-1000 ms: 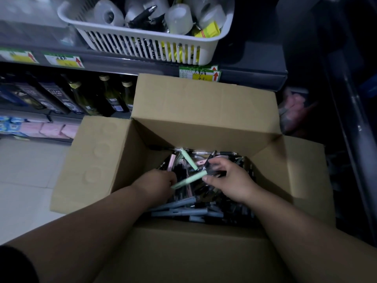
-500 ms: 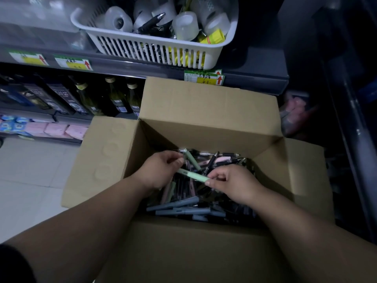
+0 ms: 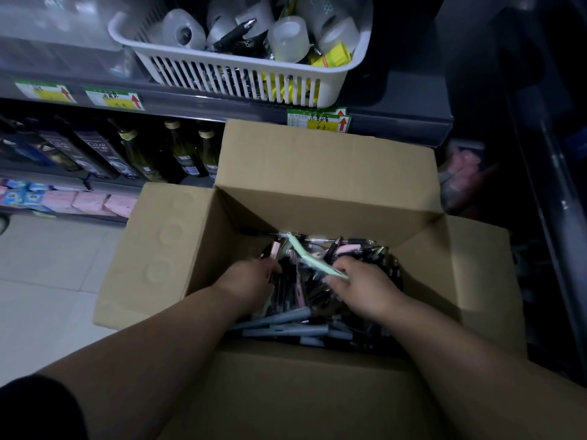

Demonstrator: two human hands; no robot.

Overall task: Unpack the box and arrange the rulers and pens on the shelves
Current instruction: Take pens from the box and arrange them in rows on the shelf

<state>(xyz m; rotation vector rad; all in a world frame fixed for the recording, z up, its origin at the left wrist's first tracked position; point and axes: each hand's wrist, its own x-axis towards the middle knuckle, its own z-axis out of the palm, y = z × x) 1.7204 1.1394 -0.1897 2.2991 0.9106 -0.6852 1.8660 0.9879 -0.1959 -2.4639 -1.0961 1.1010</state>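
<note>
Cardboard box point(image 3: 317, 173) before dim shelves point(image 3: 413, 122) (pale tiled floor point(image 3: 47, 281)).

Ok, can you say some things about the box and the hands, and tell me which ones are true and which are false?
1. The cardboard box is open and has pens inside. True.
2. The right hand holds a light green pen. True.
3. The white basket sits inside the box. False: it stands on the shelf above the box.
4. The left hand is up at the basket. False: it is down among the pens in the box.
5. Bottles stand on a lower shelf to the left of the box. True.
</note>
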